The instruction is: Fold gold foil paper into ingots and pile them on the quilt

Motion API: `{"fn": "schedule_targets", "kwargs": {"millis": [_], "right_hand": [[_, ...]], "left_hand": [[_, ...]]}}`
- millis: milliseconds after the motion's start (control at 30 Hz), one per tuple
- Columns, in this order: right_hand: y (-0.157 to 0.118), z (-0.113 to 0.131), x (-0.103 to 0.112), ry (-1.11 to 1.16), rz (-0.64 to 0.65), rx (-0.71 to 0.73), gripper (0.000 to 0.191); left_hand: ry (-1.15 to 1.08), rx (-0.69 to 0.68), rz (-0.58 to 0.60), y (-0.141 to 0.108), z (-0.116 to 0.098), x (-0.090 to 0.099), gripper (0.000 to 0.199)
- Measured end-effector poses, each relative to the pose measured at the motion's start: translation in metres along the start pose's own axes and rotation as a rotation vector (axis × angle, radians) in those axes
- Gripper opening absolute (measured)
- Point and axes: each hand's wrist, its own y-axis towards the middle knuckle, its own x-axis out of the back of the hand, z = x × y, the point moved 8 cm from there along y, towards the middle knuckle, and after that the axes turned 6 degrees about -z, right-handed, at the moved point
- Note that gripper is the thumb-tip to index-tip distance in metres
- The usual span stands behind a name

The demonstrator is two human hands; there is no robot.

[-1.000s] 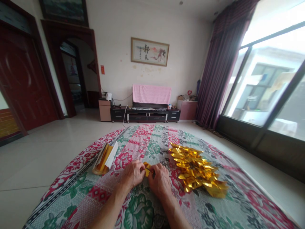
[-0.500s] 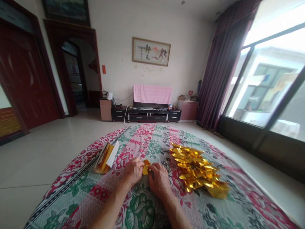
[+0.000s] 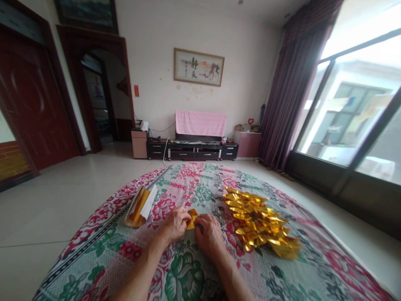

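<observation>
Between my two hands is a small piece of folded gold foil paper [image 3: 192,217], just above or on the flowered tablecloth [image 3: 184,276]. My left hand [image 3: 175,223] pinches its left side with bent fingers. On its right edge, my right hand [image 3: 208,230] is closed, with the fingertips curled against the paper. To the right lie several folded gold foil pieces [image 3: 257,217], set in overlapping rows. At the left rests a loosely rolled stack of gold and white paper sheets [image 3: 140,207]. My fingers cover part of the paper's edges.
Beyond the round table stands a low black TV cabinet [image 3: 194,152] with a pink cloth [image 3: 201,122] draped over the screen. A purple curtain [image 3: 278,92] and a large window [image 3: 351,108] are on the right. A dark red door [image 3: 34,96] is at the left.
The fingers of my right hand have curled a little closer over the paper's right edge. Both hands stay in nearly the same place, and the rows and the roll have not moved.
</observation>
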Motion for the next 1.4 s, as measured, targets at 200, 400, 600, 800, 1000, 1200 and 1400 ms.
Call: {"fn": "schedule_targets", "kwargs": {"millis": [200,400,600,800,1000,1200,1400], "right_hand": [[0.001,-0.001,-0.001,0.001,0.031,0.002,0.02],[0.001,-0.001,-0.004,-0.02,0.028,0.013,0.02],[0.002,-0.003,-0.007,-0.057,0.032,0.014,0.02],[0.005,0.0,-0.007,-0.109,0.053,0.009,0.021],[0.006,-0.001,-0.008,-0.144,0.044,0.003,0.022],[0.007,-0.005,-0.007,-0.107,-0.009,-0.01,0.023],[0.006,-0.011,-0.004,0.031,-0.026,-0.011,0.021]], "left_hand": [[-0.103,-0.002,0.063,-0.001,0.004,0.004,0.047],[-0.111,-0.043,0.018,-0.002,0.001,0.005,0.049],[-0.104,-0.073,0.004,-0.002,0.001,0.002,0.049],[-0.105,-0.078,-0.012,-0.002,-0.001,0.003,0.045],[-0.088,-0.087,-0.02,-0.002,-0.002,0.002,0.047],[-0.034,-0.108,-0.026,-0.001,-0.007,0.001,0.031],[-0.016,-0.094,-0.014,-0.001,-0.008,0.001,0.021]]}}
